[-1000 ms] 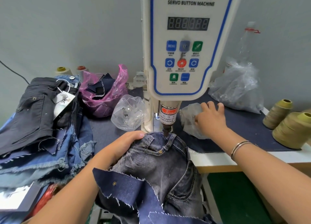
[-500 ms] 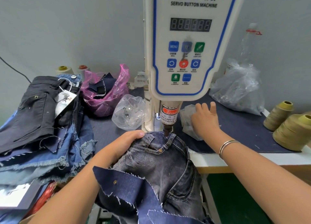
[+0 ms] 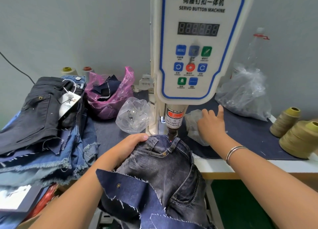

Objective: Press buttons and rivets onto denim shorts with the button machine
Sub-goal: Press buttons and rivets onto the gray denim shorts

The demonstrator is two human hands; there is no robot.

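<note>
Lighting: even, soft, moderately bright; no hard shadows on the grey wall (image 3: pixel 86 30). Glare: mild sheen on the clear plastic bags (image 3: pixel 133 116) and on the button machine (image 3: pixel 197 44) panel. Blur: my right hand (image 3: pixel 212 125) slightly smeared; thread cones (image 3: pixel 299 139) at far right soft; digits on the display indistinct. Distortion: wide-angle stretch at the edges, my forearms swelling near the lower corners. Focus: my left hand (image 3: pixel 128 146) fairly sharp.
</note>
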